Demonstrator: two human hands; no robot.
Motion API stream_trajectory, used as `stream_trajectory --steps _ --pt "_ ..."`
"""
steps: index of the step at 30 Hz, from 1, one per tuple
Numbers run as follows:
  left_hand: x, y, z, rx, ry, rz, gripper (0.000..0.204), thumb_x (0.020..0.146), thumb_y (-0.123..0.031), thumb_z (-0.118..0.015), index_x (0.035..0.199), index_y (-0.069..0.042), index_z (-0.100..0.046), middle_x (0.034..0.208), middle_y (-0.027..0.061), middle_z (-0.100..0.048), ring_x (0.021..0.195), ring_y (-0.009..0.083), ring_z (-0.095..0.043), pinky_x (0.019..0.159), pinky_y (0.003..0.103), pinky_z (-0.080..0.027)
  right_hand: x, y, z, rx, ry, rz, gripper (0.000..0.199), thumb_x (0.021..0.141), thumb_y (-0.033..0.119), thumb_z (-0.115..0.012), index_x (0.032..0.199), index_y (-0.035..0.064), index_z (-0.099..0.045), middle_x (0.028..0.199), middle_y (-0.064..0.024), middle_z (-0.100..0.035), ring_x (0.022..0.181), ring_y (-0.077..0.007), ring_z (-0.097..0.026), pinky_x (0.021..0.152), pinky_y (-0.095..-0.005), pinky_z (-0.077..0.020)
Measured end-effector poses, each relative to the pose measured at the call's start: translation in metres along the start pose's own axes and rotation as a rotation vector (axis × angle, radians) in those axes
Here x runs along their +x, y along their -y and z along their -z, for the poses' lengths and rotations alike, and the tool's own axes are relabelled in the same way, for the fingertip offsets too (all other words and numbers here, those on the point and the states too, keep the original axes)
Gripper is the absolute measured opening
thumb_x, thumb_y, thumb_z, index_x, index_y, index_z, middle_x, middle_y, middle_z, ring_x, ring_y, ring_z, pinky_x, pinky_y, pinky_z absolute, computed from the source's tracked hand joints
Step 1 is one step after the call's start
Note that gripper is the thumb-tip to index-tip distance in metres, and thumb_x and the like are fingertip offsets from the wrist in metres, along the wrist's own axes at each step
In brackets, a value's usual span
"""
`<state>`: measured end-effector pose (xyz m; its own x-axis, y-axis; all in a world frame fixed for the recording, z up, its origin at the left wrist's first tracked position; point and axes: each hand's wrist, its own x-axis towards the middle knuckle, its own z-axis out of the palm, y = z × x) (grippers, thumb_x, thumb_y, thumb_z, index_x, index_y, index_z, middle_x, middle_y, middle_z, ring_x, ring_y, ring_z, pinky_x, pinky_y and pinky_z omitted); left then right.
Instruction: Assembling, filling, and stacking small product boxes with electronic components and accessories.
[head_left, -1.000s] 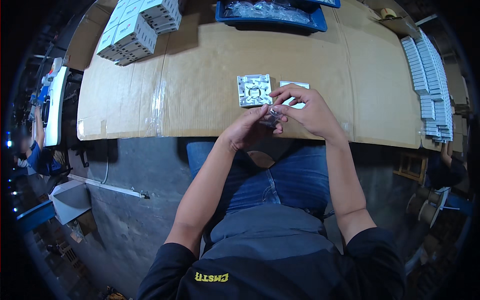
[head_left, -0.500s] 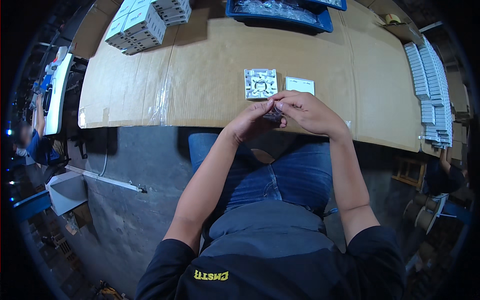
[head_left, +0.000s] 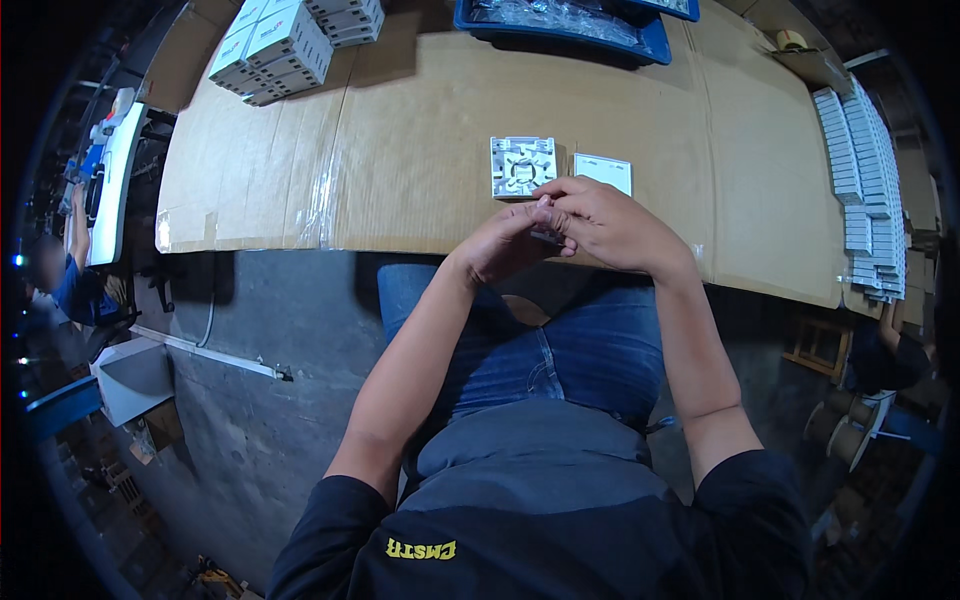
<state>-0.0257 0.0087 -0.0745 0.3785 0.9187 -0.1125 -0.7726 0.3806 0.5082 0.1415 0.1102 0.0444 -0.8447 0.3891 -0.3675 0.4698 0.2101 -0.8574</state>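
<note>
My left hand (head_left: pixel 500 244) and my right hand (head_left: pixel 622 228) meet at the table's near edge, fingers closed together. Between them shows a bit of a small, shiny, see-through piece (head_left: pixel 546 235), which looks like clear plastic; the fingers cover most of it. Just beyond my hands lies a white square plastic housing (head_left: pixel 523 152) with a ring shape in its middle. Beside it on the right is a flat white panel (head_left: pixel 603 170), its near part hidden by my right hand.
Brown cardboard covers the table (head_left: pixel 420 150). White boxes (head_left: pixel 285 45) are stacked at the far left. Clear plastic pieces fill a blue tray (head_left: pixel 560 52) at the back. White pieces stand in rows (head_left: pixel 860 180) at the right edge. Other people sit at both sides.
My right fingers have shifted slightly over the clear piece, covering more of it. The housing and panel rest where they were.
</note>
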Motion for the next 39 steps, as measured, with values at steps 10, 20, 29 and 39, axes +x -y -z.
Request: stream_trajectory --steps 10,20,29,39 --pt "0.005 -0.004 -0.004 -0.033 -0.018 0.068 0.048 0.107 -0.047 -0.057 0.132 -0.007 -0.06 0.117 0.0085 -0.07 0.105 0.0218 -0.068 0.098 0.041 -0.054 0.001 -0.005 0.024 0.02 0.041 0.119 0.039 0.11 0.03 -0.055 0.117 -0.0044 -0.071 0.124 -0.014 -0.068 0.107 -0.0243 -0.066 0.095 -0.0351 -0.0517" --pt "0.006 -0.009 -0.01 -0.029 0.042 0.093 0.066 0.11 -0.053 -0.044 0.151 -0.001 -0.047 0.122 0.0094 -0.066 0.105 0.0186 -0.065 0.099 0.038 -0.053 0.048 -0.048 0.182 -0.082 -0.485 0.096 0.026 0.105 0.021 -0.064 0.11 -0.0024 -0.074 0.102 -0.0077 -0.076 0.09 -0.0136 -0.069 0.084 -0.0316 -0.0554" --pt "0.01 -0.016 -0.015 -0.017 0.055 0.119 0.066 0.108 -0.052 -0.049 0.149 0.0 -0.049 0.122 0.0101 -0.066 0.105 0.018 -0.066 0.098 0.033 -0.052 0.122 -0.082 0.36 -0.685 -1.096 -0.105 0.024 0.095 0.02 -0.064 0.115 0.0124 -0.075 0.109 -0.0131 -0.076 0.098 -0.0325 -0.073 0.085 -0.0444 -0.0579" --pt "0.011 -0.016 -0.012 -0.091 0.027 0.187 0.072 0.103 -0.055 -0.058 0.147 0.002 -0.05 0.121 0.0107 -0.066 0.103 0.0189 -0.066 0.099 0.034 -0.052 0.178 -0.096 0.412 -1.256 -1.085 -0.034 0.032 0.09 0.004 -0.061 0.111 0.0181 -0.079 0.104 -0.0094 -0.076 0.111 -0.0288 -0.064 0.096 -0.0496 -0.0476"
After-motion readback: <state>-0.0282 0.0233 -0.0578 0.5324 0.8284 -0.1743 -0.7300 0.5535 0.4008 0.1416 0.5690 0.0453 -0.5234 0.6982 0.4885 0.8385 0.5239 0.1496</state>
